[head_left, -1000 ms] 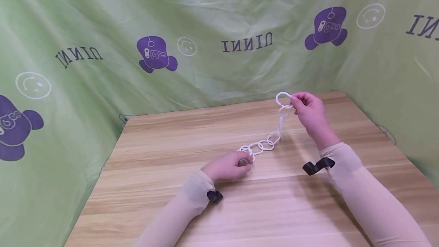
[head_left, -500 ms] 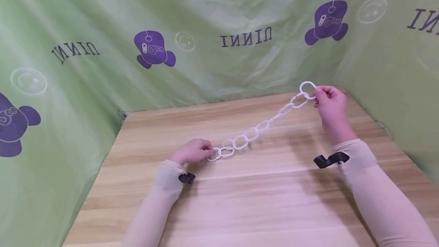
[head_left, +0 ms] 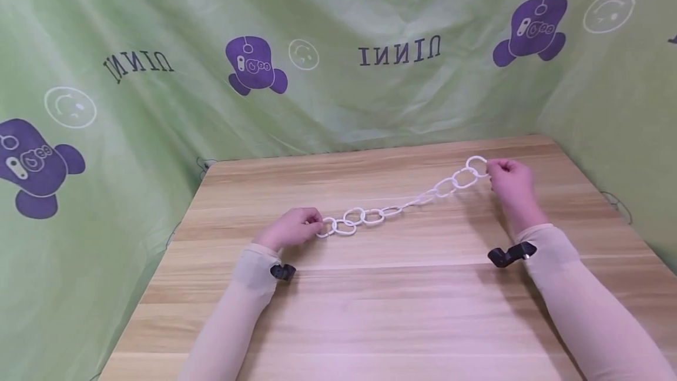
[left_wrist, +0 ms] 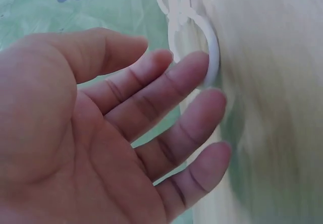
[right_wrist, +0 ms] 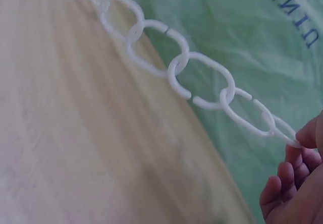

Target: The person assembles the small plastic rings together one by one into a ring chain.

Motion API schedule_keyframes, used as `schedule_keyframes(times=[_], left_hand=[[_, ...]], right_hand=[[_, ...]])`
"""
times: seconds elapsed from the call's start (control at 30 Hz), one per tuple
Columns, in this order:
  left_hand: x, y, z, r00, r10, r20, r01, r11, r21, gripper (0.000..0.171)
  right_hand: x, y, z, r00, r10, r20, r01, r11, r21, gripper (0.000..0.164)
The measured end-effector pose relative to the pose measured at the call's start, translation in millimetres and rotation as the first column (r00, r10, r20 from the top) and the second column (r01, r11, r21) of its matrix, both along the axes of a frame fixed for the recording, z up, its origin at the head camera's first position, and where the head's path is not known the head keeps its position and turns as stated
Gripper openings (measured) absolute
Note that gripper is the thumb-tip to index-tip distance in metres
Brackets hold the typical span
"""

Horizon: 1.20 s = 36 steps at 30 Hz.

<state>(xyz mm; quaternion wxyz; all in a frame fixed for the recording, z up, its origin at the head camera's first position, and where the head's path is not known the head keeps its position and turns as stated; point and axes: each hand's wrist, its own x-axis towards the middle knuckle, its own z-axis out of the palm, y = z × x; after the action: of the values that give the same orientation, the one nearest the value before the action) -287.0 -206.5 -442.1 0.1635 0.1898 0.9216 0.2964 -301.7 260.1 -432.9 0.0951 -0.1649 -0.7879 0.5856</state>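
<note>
A chain of white plastic oval links (head_left: pixel 362 216) runs across the table between the two hands. My left hand (head_left: pixel 291 228) is at its left end. In the left wrist view, the thumb stands apart from the loosely bent fingers (left_wrist: pixel 151 105), and the end link (left_wrist: pixel 214 57) lies against a fingertip, not gripped. My right hand (head_left: pixel 513 187) pinches the link at the other end between thumb and finger, raised above the table. In the right wrist view, the links (right_wrist: pixel 179 65) slope up to that pinch, and small gaps show in some of them.
The wooden table (head_left: pixel 370 310) reaches back to a green curtain (head_left: pixel 338 110) with purple figures and lettering. A black wrist mount (head_left: pixel 282 272) sits on the left sleeve and another black mount (head_left: pixel 510 254) on the right. Thin cords show near the table's edges.
The left hand has moved left and the right hand right, spreading the bunched chain into a long line. The right hand rose, then came lower. The left fingers now appear loosened from the link.
</note>
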Motion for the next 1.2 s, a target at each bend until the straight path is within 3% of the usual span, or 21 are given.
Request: schedule_keyframes(times=[0.13, 0.3, 0.37, 0.6, 0.73, 0.93, 1.2], left_hand=[[-0.8, -7, -3.0, 0.998, 0.032, -0.05, -0.033, 0.999, -0.017, 0.013], [-4.8, -18, -7.1, 0.992, 0.083, -0.094, -0.085, 0.996, -0.019, 0.014], [-7.6, -21, -8.2, 0.991, 0.099, -0.094, -0.1, 0.995, -0.002, 0.015], [-16.0, -34, -17.1, 0.987, 0.138, -0.077, -0.131, 0.987, 0.093, 0.016], [-15.4, -39, -21.7, 0.985, 0.154, -0.074, -0.143, 0.981, 0.134, 0.016], [-15.2, -38, -23.7, 0.979, 0.187, -0.076, -0.17, 0.967, 0.192, 0.02], [-16.1, -36, -19.0, 0.967, 0.236, -0.095, -0.198, 0.932, 0.302, 0.017]], right_hand=[[1.2, 9, -16.5, 0.998, -0.009, 0.06, 0.004, 0.996, 0.087, 0.038], [8.6, 15, -28.5, 0.992, 0.073, 0.101, -0.096, 0.962, 0.255, 0.038], [11.1, 16, -30.7, 0.987, 0.115, 0.111, -0.147, 0.929, 0.34, 0.036], [13.4, 13, -32.1, 0.953, 0.262, 0.152, -0.301, 0.765, 0.57, 0.031], [10.9, 8, -35.5, 0.948, 0.276, 0.157, -0.313, 0.726, 0.613, 0.031], [10.4, 9, -36.6, 0.947, 0.269, 0.177, -0.321, 0.732, 0.601, 0.031], [13.6, 12, -34.7, 0.96, 0.252, 0.124, -0.279, 0.796, 0.537, 0.033]])
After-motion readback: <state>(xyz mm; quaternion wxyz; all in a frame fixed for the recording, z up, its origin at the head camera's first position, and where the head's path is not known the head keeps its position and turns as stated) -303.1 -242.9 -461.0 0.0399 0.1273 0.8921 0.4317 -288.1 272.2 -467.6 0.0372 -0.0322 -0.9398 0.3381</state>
